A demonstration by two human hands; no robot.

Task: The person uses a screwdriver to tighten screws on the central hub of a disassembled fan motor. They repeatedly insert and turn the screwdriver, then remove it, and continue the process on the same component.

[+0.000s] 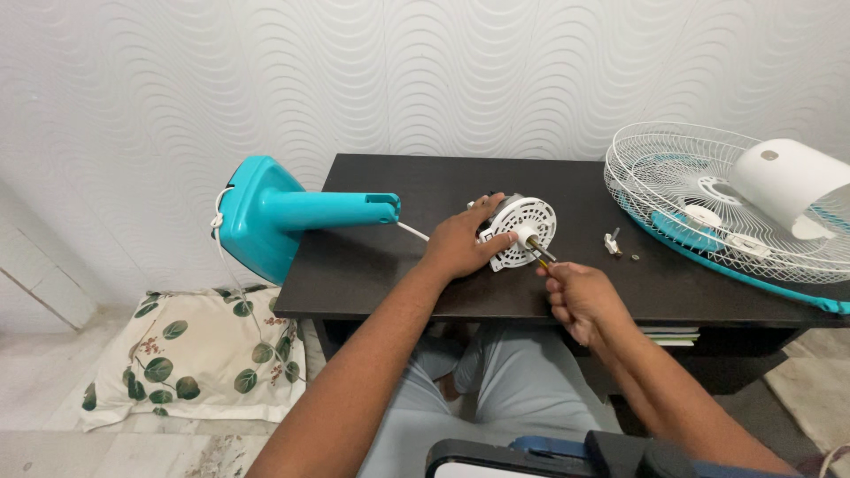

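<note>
Left hand (462, 245) clamped over white fan motor (522, 232); right hand (580, 296) just right-below, fist-gripping screwdriver (541, 254) angled up-left into motor face.

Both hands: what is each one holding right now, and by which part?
Left hand grips the white fan motor housing from its left side. Right hand holds a screwdriver by its handle, tip at the housing.
</note>
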